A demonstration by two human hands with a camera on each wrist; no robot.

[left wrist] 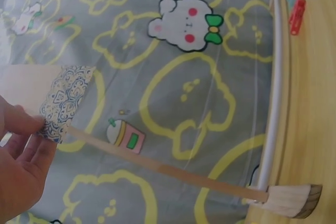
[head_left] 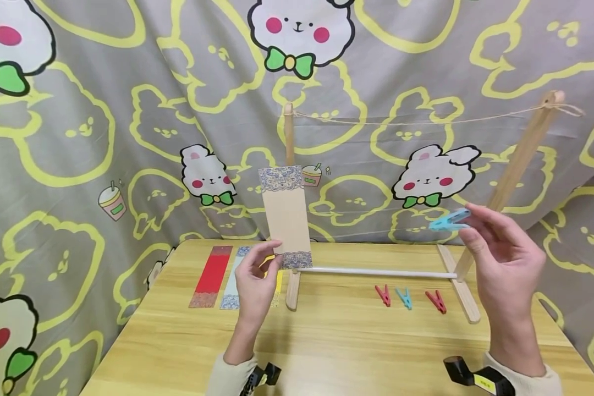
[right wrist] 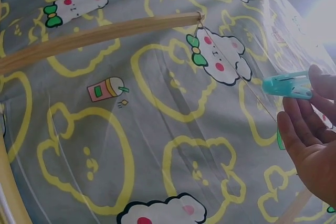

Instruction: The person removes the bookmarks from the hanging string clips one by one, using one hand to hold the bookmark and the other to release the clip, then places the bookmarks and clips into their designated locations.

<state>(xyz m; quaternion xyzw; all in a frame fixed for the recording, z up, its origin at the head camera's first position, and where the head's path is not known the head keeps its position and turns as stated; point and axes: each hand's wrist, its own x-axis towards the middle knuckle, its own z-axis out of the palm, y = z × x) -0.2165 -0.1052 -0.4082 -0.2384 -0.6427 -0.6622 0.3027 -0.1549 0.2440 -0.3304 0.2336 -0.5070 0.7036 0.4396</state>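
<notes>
My left hand pinches the lower left corner of a cream paper bookmark with blue patterned ends, held upright in front of the rack's left post. In the left wrist view, thumb and fingers grip the bookmark by its patterned end. My right hand holds a light blue clothespin between thumb and fingertips, its nose pointing left. The same clothespin shows in the right wrist view. A thin string runs between the tops of the rack's wooden posts, above both hands.
Two red clothespins, one of them the left one, and a blue clothespin lie on the wooden table. A red bookmark, a pale blue one and a partly hidden yellow one lie left. A white rod joins the rack's feet.
</notes>
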